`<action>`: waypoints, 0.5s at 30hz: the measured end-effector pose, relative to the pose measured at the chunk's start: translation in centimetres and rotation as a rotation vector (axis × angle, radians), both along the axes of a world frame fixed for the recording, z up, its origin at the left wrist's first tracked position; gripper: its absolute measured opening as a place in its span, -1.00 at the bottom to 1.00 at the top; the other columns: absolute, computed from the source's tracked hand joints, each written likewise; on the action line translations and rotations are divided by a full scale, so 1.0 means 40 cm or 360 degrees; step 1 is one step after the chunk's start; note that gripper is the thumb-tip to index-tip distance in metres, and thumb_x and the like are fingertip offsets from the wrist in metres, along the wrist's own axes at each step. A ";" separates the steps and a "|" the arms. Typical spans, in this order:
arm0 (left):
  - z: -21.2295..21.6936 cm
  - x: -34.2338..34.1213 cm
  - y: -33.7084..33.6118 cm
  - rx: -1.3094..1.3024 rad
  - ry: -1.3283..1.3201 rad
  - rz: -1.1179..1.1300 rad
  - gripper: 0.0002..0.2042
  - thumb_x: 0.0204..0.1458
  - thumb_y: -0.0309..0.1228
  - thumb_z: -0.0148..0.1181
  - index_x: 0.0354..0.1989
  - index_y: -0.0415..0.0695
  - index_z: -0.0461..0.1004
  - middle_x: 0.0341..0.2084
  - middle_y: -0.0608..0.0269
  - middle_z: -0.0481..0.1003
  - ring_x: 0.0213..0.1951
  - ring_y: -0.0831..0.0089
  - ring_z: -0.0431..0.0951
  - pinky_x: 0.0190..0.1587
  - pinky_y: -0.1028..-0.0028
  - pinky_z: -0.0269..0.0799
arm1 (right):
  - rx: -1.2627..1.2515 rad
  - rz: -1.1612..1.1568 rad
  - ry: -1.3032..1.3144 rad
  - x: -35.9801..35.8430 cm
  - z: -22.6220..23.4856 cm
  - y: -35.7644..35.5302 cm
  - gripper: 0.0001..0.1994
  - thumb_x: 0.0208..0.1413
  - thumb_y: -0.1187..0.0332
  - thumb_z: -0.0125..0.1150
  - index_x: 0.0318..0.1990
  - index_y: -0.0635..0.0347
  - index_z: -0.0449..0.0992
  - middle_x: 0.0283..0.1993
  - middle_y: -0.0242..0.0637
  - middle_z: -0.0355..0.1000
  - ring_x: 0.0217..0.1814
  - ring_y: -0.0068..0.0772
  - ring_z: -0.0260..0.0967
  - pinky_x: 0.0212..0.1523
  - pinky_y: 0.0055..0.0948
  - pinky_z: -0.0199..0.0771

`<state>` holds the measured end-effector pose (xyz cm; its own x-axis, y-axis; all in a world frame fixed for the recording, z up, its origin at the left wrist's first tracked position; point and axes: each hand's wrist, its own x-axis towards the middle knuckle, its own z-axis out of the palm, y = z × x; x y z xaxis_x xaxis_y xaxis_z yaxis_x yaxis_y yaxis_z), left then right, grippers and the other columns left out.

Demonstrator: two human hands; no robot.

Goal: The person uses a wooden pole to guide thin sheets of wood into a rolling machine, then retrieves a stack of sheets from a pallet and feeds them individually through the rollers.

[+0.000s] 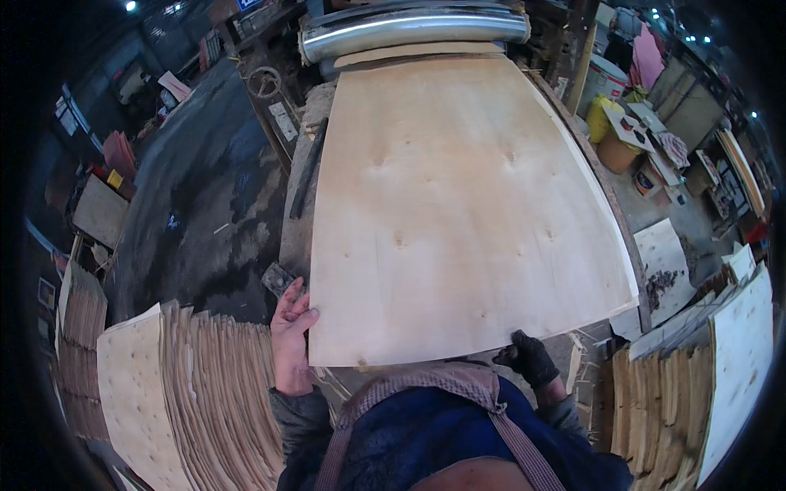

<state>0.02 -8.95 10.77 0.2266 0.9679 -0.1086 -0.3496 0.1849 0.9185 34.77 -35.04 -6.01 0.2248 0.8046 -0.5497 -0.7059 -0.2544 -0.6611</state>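
A large, pale wood veneer sheet (458,213) with small knots lies flat before me, its far end close to a shiny metal roller (417,34). Along its right side, the edge of another layer shows beneath. My bare left hand (293,335) is at the near left corner, fingers stretched upward and apart, thumb touching the sheet's left edge. At the near edge, right of the middle, my right hand (530,360) in a black glove grips the veneer, thumb on top. Some of its fingers are hidden.
Stacks of veneer stand on edge at my lower left (221,393) and lower right (667,401). A handwheel (264,82) sits on the machine frame at the far left. Buckets and a brown drum (618,151) stand at right. Dark, stained floor (205,180) lies to the left.
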 end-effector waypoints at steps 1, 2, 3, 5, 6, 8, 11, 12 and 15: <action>-0.018 -0.019 0.016 -0.0015 0.0012 -0.0050 -0.40 -0.14 -0.77 -0.04 0.19 -0.29 0.10 -0.01 -0.03 0.38 0.00 0.31 0.42 0.06 0.40 0.33 | 0.0029 -0.0039 -0.0006 -0.001 -0.005 0.025 -0.73 0.12 0.20 0.09 -0.44 0.24 0.41 -0.51 -0.20 0.39 -0.31 -0.14 0.42 -0.18 -0.22 0.44; -0.049 -0.030 0.032 -0.0005 0.0153 -0.0028 -0.41 -0.12 -0.76 -0.04 0.19 -0.29 0.10 0.01 -0.03 0.37 0.02 0.32 0.40 0.08 0.41 0.30 | 0.0055 -0.0084 -0.0002 -0.006 -0.003 0.064 -0.73 0.11 0.20 0.10 -0.45 0.24 0.41 -0.50 -0.20 0.39 -0.32 -0.16 0.41 -0.19 -0.22 0.44; -0.096 -0.041 0.048 0.0005 0.0293 -0.0003 -0.42 -0.11 -0.75 -0.04 0.20 -0.29 0.09 0.02 -0.03 0.36 0.04 0.33 0.38 0.10 0.42 0.27 | 0.0079 -0.0127 0.0001 -0.009 0.003 0.107 -0.73 0.10 0.20 0.11 -0.46 0.24 0.41 -0.50 -0.19 0.39 -0.33 -0.18 0.41 -0.20 -0.22 0.45; -0.276 -0.095 0.096 0.0094 0.0588 0.0121 -0.43 -0.06 -0.70 0.00 0.20 -0.32 0.07 0.09 -0.03 0.29 0.12 0.34 0.29 0.16 0.44 0.17 | 0.0198 0.0264 -0.1206 0.007 0.041 0.203 -0.76 0.06 0.23 0.16 -0.47 0.22 0.40 -0.50 -0.22 0.39 -0.38 -0.25 0.41 -0.32 -0.24 0.45; -0.357 -0.107 0.094 0.0204 0.0813 0.0089 -0.40 -0.07 -0.65 0.06 0.21 -0.33 0.04 0.10 -0.06 0.27 0.13 0.28 0.29 0.17 0.42 0.16 | 0.0197 0.0660 -0.2385 0.027 0.048 0.250 -0.78 0.05 0.25 0.17 -0.47 0.21 0.40 -0.49 -0.22 0.40 -0.39 -0.26 0.41 -0.36 -0.24 0.44; -0.430 -0.095 0.072 0.0363 0.1271 -0.0083 -0.32 -0.08 -0.51 0.17 0.23 -0.37 -0.02 0.15 -0.15 0.18 0.17 0.15 0.22 0.21 0.37 0.09 | 0.0384 0.0338 -0.1702 0.057 -0.044 0.352 -0.80 0.04 0.27 0.19 -0.43 0.20 0.41 -0.48 -0.22 0.42 -0.38 -0.22 0.42 -0.33 -0.24 0.47; -0.467 -0.026 -0.021 0.0121 0.1722 -0.0299 -0.16 -0.12 -0.25 0.24 0.25 -0.40 -0.10 0.23 -0.25 -0.04 0.28 0.00 -0.03 0.28 0.32 -0.09 | 0.0521 0.0067 -0.0519 0.087 -0.001 0.527 -0.88 0.06 0.34 0.14 -0.39 0.18 0.43 -0.46 -0.24 0.44 -0.37 -0.21 0.45 -0.23 -0.17 0.52; -0.467 0.007 -0.044 0.0158 0.1934 -0.0330 -0.14 -0.13 -0.23 0.25 0.25 -0.40 -0.11 0.25 -0.24 -0.09 0.29 0.00 -0.07 0.29 0.31 -0.11 | 0.0594 -0.0254 0.0469 0.108 -0.057 0.598 -0.91 0.08 0.36 0.10 -0.38 0.16 0.42 -0.46 -0.25 0.45 -0.37 -0.23 0.45 -0.20 -0.15 0.53; -0.449 0.050 -0.079 0.0281 0.2278 -0.0369 -0.10 -0.17 -0.18 0.26 0.25 -0.41 -0.13 0.28 -0.20 -0.18 0.31 0.01 -0.16 0.30 0.31 -0.16 | 0.0800 -0.0186 0.0031 0.176 -0.103 0.749 -0.93 0.13 0.40 0.02 -0.28 0.13 0.41 -0.29 -0.21 0.45 -0.16 -0.18 0.42 -0.11 -0.10 0.49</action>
<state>2.03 -12.11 -7.19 0.1786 0.9499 -0.2564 0.8846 -0.0410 0.4645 41.80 -5.06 -10.14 0.3225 0.9405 -0.1067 -0.7239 0.1725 -0.6680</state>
